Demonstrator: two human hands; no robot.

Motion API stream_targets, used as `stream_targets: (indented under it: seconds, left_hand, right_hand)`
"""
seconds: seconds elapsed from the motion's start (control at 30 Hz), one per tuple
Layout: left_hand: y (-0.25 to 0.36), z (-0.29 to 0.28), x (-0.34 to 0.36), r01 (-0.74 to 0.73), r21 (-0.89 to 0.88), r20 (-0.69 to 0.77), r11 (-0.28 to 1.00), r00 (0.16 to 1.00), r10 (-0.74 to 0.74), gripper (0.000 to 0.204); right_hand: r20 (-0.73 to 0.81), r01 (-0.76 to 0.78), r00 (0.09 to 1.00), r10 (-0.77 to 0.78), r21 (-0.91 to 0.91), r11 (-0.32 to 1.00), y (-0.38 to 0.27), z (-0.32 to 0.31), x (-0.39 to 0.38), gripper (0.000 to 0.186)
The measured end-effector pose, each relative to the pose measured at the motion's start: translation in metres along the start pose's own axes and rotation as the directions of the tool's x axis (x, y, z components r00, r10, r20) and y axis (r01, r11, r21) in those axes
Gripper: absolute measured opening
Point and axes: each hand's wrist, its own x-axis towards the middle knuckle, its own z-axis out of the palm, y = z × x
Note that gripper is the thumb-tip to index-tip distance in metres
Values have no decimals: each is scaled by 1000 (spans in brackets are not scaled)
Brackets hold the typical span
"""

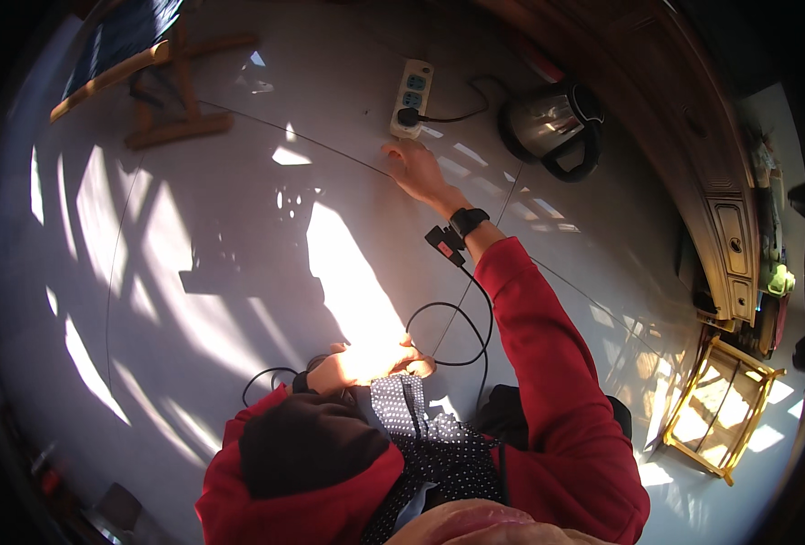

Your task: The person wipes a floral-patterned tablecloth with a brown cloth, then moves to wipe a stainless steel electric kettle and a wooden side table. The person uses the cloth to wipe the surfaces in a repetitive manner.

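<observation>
My right hand (413,170) is stretched forward over the floor, just short of the near end of a white power strip (412,82). Its fingers are apart and loosely bent, and I see nothing in them. A black plug (408,117) sits in the strip's nearest socket. Close to my right wrist, with its black watch band (467,221), hangs a small black box (445,246) on a thin cable (491,320). Strong sunlight washes out my left hand (375,363), in front of my body above a dotted cloth (398,407). Its grip is lost in the glare.
The strip's cord runs right toward a steel kettle (548,121) with a black handle. Dark wooden furniture (639,82) lines the far right, with a yellowish wooden frame (722,409) nearer. A wooden stand (180,132) is at the far left. Sunlit patches cover the tiled floor (248,200).
</observation>
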Motion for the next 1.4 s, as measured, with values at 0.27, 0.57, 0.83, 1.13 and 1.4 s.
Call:
stream_targets:
  seconds: [0.27, 0.57, 0.83, 1.13, 1.4]
  left_hand:
    - [-2, 2, 6, -19, 19, -74, 1000, 997, 21, 30]
    - [-6, 5, 28, -77, -48, -63, 996, 995, 74, 32]
    - [17, -8, -4, -20, 211, -92, 977, 995, 40, 34]
    - [17, -3, -14, 205, -31, -201, 978, 957, -207, 29]
    - [-33, 10, -26, 10, 16, -144, 1000, 990, -8, 28]
  right_hand:
    - [-116, -3, 993, -20, -195, 981, 54, -46, 100, 74]
    - [84, -68, 993, 85, -180, 981, 54, -69, 43, 67]
    - [354, -67, 933, 60, 7, 998, 20, -125, -19, 59]
    - [121, -498, 792, 598, -437, 749, 55, -223, -118, 58]
    - [-248, -532, 745, 619, 340, 776, 114, -256, -138, 56]
